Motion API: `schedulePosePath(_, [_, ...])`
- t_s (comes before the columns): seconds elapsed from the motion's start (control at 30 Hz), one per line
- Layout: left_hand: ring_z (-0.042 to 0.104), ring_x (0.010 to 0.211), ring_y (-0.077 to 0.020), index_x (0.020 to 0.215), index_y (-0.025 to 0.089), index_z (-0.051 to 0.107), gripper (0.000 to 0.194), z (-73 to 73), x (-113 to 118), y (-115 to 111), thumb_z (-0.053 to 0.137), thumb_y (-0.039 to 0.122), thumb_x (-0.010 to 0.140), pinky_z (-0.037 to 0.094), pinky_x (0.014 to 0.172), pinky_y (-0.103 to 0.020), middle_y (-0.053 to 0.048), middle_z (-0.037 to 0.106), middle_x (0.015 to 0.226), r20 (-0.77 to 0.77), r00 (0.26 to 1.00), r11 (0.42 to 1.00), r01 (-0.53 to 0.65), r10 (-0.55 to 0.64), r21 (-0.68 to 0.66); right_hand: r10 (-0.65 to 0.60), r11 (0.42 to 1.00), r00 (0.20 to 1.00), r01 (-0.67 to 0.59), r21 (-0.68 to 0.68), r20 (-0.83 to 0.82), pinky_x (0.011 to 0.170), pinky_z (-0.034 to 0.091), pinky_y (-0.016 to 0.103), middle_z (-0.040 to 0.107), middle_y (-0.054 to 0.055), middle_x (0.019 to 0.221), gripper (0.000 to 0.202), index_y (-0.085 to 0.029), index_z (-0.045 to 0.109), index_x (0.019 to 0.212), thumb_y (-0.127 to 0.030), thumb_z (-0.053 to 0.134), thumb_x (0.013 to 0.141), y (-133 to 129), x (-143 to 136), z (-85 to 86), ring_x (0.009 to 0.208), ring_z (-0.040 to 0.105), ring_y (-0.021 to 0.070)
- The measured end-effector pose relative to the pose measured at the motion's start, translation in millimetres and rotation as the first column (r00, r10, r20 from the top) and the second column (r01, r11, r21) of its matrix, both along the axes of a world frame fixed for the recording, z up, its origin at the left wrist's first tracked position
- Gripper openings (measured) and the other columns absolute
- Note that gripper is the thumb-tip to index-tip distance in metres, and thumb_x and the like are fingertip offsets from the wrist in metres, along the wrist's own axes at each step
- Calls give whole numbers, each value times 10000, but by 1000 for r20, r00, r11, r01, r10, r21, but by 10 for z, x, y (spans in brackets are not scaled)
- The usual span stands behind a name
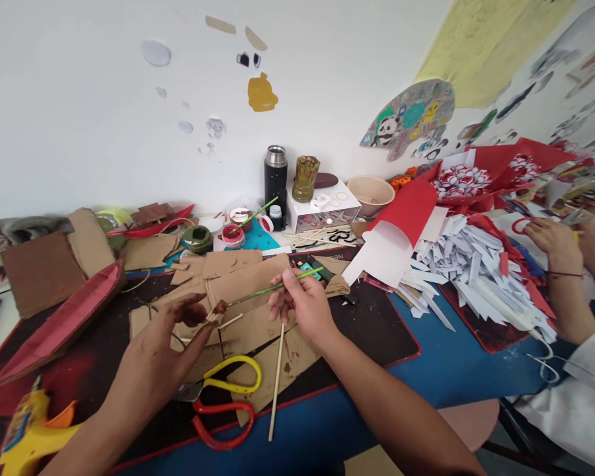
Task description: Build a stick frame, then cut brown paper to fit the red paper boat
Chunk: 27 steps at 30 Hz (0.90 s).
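Observation:
My left hand (163, 344), with brown smears on its fingers, pinches a small brown-painted piece (220, 307) between thumb and fingertips. In my right hand (300, 301) is a thin paintbrush (262, 291) with a green handle, its tip at the painted piece. A pale wooden stick (276, 390) runs down from under my right fingers; whether they hold it I cannot tell. Cut cardboard (245, 324) lies beneath both hands. Scissors (223, 396) with one yellow and one red handle rest just below them.
A yellow glue gun (34, 430) and a pink-lined cardboard boat shape (64, 324) are at left. Paint jars (233, 236) and a black flask (276, 175) stand behind. White paper strips (466, 264) pile up at right, beside another person's hand (555, 241).

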<state>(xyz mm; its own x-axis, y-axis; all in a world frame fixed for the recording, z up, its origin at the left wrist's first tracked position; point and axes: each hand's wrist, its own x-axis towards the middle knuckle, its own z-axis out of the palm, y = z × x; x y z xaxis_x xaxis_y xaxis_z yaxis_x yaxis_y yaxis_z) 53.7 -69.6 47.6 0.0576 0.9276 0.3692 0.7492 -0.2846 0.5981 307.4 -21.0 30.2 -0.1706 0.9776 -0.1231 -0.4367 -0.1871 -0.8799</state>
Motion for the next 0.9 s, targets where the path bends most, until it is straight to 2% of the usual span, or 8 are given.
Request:
schedulePosePath(0.1, [791,833,-225,1322,282,616,398,-20,-25,6,646,524,1007,612,720,-314,-3,790,935,-82,997,999,7,-3,54,-43,999,999,43,2,5,365,409,189,732,0,640,601,-192,697,910,-778,811,844,18,12,-26,446,682,149])
schedulePosePath(0.2, [795,840,-232,1335,277,616,422,-45,-49,18,631,548,1012,612,712,-317,-10,792,939,-121,993,999,-3,7,35,-94,996,996,94,3,-3,362,399,187,730,-2,633,582,-194,692,915,-760,812,857,36,33,-41,424,664,142])
schedulePosePath(0.37, [792,853,-238,1313,268,635,426,-83,-48,21,619,573,1017,609,722,-321,-17,791,932,-140,990,999,-14,18,33,-1,1000,1000,1,9,-5,364,409,194,757,19,674,604,-190,702,920,-783,792,859,15,3,-35,457,694,156])
schedulePosePath(0.47, [792,863,-243,1318,275,638,436,-89,-43,18,621,584,1012,609,732,-328,-19,795,945,-137,990,1000,-19,22,23,-38,999,999,38,-7,9,372,416,192,756,21,673,607,-184,704,912,-778,809,844,28,5,-47,472,701,155])
schedulePosePath(0.6, [798,875,-248,1295,277,650,432,-84,-51,62,627,588,996,611,745,-333,-23,802,957,-118,993,999,-32,28,-35,-162,986,987,163,-28,13,368,401,185,745,13,655,599,-186,692,899,-763,837,827,67,65,-78,436,671,138])
schedulePosePath(0.9, [810,876,-274,1240,270,642,381,-22,11,364,605,499,938,600,762,-362,-43,828,983,-147,988,973,-79,47,-216,-139,990,990,139,-26,-9,359,403,192,716,-3,621,597,-193,688,897,-767,837,828,47,78,-99,407,641,137])
